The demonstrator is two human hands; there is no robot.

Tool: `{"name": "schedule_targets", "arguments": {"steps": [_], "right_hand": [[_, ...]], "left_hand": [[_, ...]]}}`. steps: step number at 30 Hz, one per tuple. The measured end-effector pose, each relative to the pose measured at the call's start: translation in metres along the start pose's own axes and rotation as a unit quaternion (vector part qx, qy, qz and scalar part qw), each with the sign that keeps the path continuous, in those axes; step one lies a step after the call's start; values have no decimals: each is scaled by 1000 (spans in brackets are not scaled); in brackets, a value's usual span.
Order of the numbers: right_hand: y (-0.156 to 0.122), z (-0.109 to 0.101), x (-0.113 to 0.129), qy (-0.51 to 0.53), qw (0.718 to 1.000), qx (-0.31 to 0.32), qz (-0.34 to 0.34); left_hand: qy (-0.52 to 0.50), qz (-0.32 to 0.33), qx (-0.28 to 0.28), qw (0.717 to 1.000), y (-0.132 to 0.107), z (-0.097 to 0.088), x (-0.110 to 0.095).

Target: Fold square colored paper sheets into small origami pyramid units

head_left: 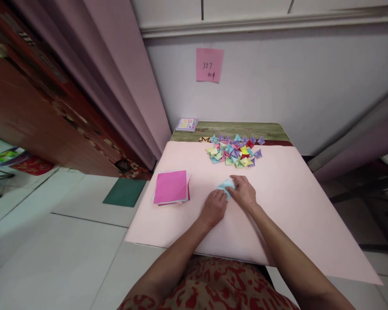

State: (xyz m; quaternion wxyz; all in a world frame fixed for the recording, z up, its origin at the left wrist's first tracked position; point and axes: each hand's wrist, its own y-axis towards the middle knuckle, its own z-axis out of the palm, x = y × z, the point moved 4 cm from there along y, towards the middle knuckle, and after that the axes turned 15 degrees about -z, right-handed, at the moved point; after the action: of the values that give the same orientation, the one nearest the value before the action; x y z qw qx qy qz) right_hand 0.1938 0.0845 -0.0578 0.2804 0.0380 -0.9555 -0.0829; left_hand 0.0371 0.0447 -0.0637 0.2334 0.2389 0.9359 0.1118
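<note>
A small light blue paper (225,185) lies on the pale pink sheet (278,206) that covers the table. My left hand (214,208) rests with curled fingers against the paper's near edge. My right hand (243,191) presses down on the paper's right side with fingers together. A stack of square papers with a magenta sheet on top (171,187) lies to the left of my hands. A heap of several small folded paper pieces in many colours (234,150) sits beyond my hands.
A small packet of paper (186,124) lies at the table's far left corner. A pink note (209,64) is stuck on the wall. A curtain (123,82) and a wooden door (35,112) stand to the left. A green mat (124,192) lies on the floor.
</note>
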Motion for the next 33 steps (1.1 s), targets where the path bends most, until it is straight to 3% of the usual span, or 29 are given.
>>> {"name": "schedule_targets", "arguments": {"steps": [5, 15, 19, 23, 33], "right_hand": [[11, -3, 8, -45, 996, 22, -72], [12, -10, 19, -56, 991, 10, -124], [15, -11, 18, -11, 994, 2, -112], [20, -5, 12, 26, 997, 36, -64], [11, 5, 3, 91, 990, -5, -105]], "left_hand": [[2, 2, 0, 1000, 0, 1, 0], [-1, 0, 4, 1000, 0, 3, 1], [0, -1, 5, 1000, 0, 4, 1], [-5, 0, 1, 1000, 0, 3, 2], [-5, 1, -2, 1000, 0, 3, 0]]}}
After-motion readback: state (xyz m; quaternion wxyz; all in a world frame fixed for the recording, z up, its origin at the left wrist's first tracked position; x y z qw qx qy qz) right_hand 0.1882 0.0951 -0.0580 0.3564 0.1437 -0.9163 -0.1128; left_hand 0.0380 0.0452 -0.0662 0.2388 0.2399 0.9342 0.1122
